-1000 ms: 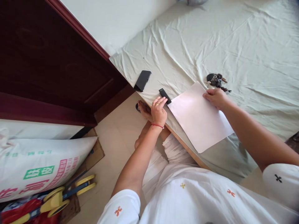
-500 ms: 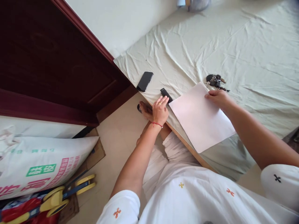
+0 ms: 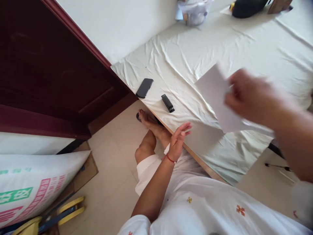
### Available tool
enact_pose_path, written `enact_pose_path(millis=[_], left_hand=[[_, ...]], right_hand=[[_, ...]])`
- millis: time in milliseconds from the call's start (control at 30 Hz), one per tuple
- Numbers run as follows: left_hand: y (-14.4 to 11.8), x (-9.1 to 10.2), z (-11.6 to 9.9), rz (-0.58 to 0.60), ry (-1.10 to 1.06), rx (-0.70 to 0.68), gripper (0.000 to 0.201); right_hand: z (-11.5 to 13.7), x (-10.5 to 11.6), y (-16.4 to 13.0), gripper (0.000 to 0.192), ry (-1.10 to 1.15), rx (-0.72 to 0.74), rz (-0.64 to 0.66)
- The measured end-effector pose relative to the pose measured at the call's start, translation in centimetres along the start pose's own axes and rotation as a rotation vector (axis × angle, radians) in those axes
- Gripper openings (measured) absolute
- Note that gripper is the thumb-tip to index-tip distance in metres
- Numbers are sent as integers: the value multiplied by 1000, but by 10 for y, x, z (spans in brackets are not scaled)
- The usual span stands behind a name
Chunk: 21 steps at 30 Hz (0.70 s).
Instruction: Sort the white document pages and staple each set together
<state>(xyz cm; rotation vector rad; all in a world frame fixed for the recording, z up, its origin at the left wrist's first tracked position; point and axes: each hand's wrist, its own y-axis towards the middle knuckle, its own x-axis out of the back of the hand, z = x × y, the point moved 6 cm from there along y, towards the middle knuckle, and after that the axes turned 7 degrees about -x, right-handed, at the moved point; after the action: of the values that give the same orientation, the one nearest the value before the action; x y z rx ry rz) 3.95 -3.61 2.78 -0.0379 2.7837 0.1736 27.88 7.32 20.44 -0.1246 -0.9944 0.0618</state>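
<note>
Here, line by line:

Right hand (image 3: 254,98): blurred, at 3 o'clock of the view, raised above the bed; closed on one edge of the white paper sheet (image 3: 216,98), pinched at the side, so that the rest hangs free.

White paper sheet: lifted clear of the bedsheet (image 3: 190,52), tilted, far corner toward 12 o'clock; shadow thrown on the cloth just below, toward 6 o'clock; no fold or mark to be made out through the blur.

Left hand (image 3: 178,141): at the centre of the view, over the wooden bed edge (image 3: 195,156); empty, palm half up, fingers loosely spread and pointing toward 2 o'clock; red cord at the wrist; nothing touched.

Small black device (image 3: 167,103): flat on the bedsheet at 11 o'clock from the left hand, near the bed edge, within easy reach.

Black phone (image 3: 144,87): face down at 10 o'clock from that device, close to the corner of the bed, apart from the paper.

Bare foot (image 3: 151,122): on the tiled floor just under the bed edge, at 10 o'clock from the left hand.

Printed sack (image 3: 31,189): at 8 o'clock of the view, on the floor below the dark wooden door (image 3: 49,65).

Clutter at the far end of the bed: 12 o'clock, too cropped to name.
</note>
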Motion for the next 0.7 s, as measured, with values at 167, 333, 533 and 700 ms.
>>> enact_pose_path(millis=[167,333,533,700], left_hand=[[-25,2,4,-127,-227,-1,73],[-42,30,1,-369,-233,48,56],[-45,65,20,-659,-111,184,42],[-37,78,8,-609,-137,136,54]], right_hand=[[71,-141,-45,37,-131,329,191],[75,-223,-83,27,-21,262,314],[66,-253,-100,27,47,322,475],[9,-176,-36,37,249,271,-9]])
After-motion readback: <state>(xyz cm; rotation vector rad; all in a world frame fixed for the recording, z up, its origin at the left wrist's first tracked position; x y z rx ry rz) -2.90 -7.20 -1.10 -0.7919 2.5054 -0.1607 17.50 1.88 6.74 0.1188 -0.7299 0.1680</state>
